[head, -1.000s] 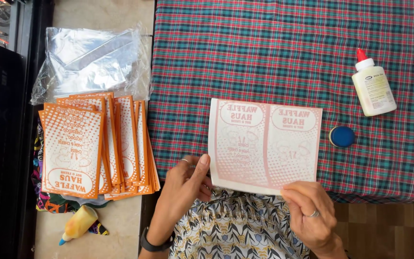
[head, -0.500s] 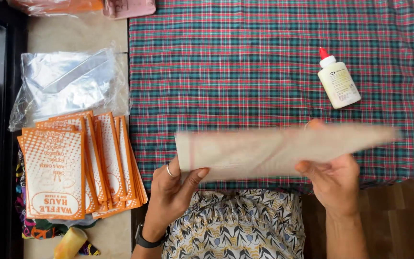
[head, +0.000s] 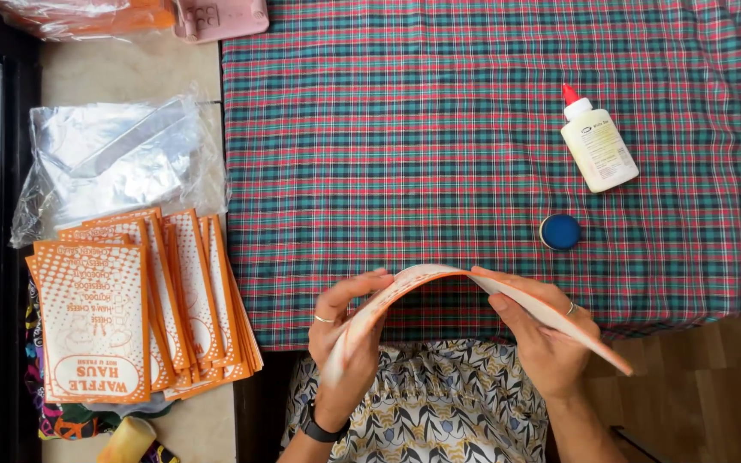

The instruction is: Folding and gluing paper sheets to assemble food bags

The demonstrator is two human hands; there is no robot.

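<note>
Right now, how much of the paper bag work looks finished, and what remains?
Done: a fanned stack of orange printed bags lies on the side surface left of the plaid cloth. In hand: the left hand and right hand bend one paper sheet into an arch. Left: gluing seems not started on this sheet; the glue bottle lies on the cloth, with a blue cap nearby.

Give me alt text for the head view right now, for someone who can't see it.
Both hands, left hand and right hand, bend an orange-and-white printed paper sheet into an arch at the near edge of a plaid tablecloth. A white glue bottle and a blue cap lie on the cloth; a fanned stack of orange paper bags sits to the left.
</note>
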